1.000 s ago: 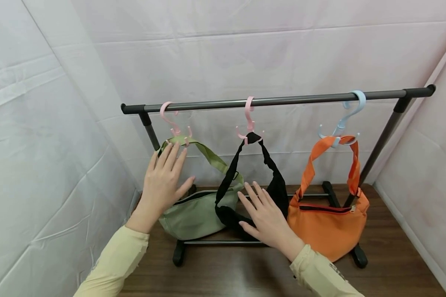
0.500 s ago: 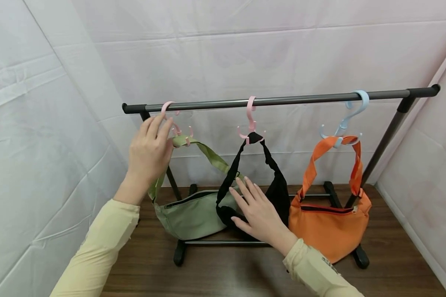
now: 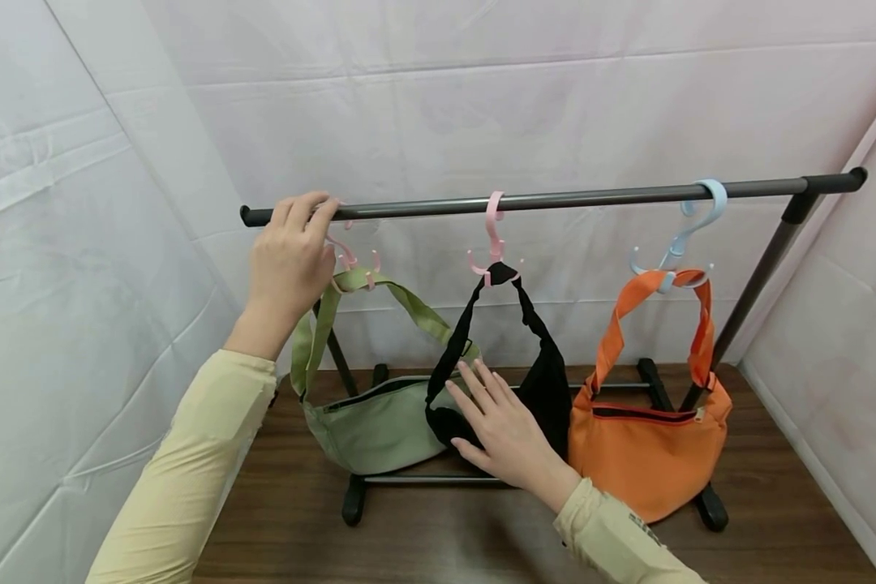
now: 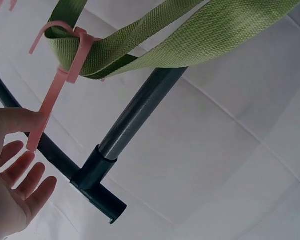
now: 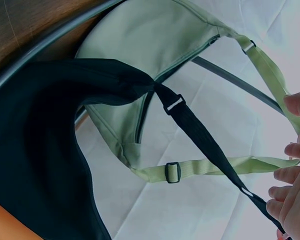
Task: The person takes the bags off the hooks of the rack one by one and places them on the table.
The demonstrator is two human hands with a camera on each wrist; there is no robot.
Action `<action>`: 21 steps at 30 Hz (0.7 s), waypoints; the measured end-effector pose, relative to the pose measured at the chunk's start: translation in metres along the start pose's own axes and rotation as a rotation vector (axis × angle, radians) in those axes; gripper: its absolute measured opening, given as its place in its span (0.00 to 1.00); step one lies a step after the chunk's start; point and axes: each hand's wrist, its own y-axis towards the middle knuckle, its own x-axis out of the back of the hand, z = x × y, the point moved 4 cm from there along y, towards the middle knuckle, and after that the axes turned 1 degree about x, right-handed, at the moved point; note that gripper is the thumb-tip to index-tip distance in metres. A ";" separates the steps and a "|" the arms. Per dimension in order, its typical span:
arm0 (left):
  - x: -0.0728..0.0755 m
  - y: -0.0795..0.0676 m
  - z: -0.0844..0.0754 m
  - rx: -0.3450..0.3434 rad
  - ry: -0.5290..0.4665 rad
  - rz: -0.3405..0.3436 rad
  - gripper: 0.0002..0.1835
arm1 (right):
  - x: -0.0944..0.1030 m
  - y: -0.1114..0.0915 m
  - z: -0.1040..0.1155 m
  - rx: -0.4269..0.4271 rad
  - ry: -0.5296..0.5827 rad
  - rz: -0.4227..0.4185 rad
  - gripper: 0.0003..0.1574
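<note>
At the left end of the black rack's rail [image 3: 591, 197], my left hand [image 3: 292, 259] pinches the upper part of a pink hook [image 4: 50, 105] between thumb and fingers. The strap of a green shoulder bag [image 3: 380, 430] loops over that hook's prongs, and the bag hangs below. My right hand [image 3: 507, 434] is held with fingers spread in front of a black bag [image 3: 547, 389]; contact with it cannot be made out. A second pink hook [image 3: 493, 227] carries the black bag. In the right wrist view the right fingers [image 5: 287, 175] show beside the straps, holding nothing.
An orange bag [image 3: 646, 458] hangs from a light blue hook [image 3: 682, 231] toward the right. The rack's black feet [image 3: 710, 507] stand on a brown wooden table [image 3: 438, 539]. White sheeting [image 3: 438, 105] closes in the back and both sides.
My left hand has risen from the green strap to the hook's top at the rail and now pinches it. The right hand has shifted slightly left, still spread.
</note>
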 end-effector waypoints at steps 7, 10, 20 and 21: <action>-0.005 0.003 0.001 -0.029 -0.002 0.025 0.22 | -0.005 0.003 0.002 0.003 0.023 0.013 0.42; -0.006 0.003 0.001 -0.032 -0.002 0.023 0.22 | -0.006 0.008 0.003 0.021 0.023 -0.011 0.41; -0.007 0.004 0.002 -0.023 -0.004 0.047 0.22 | 0.003 0.043 0.000 0.057 -0.025 -0.097 0.38; -0.008 0.004 0.002 -0.021 -0.004 0.048 0.22 | 0.005 0.047 -0.001 0.060 -0.031 -0.105 0.37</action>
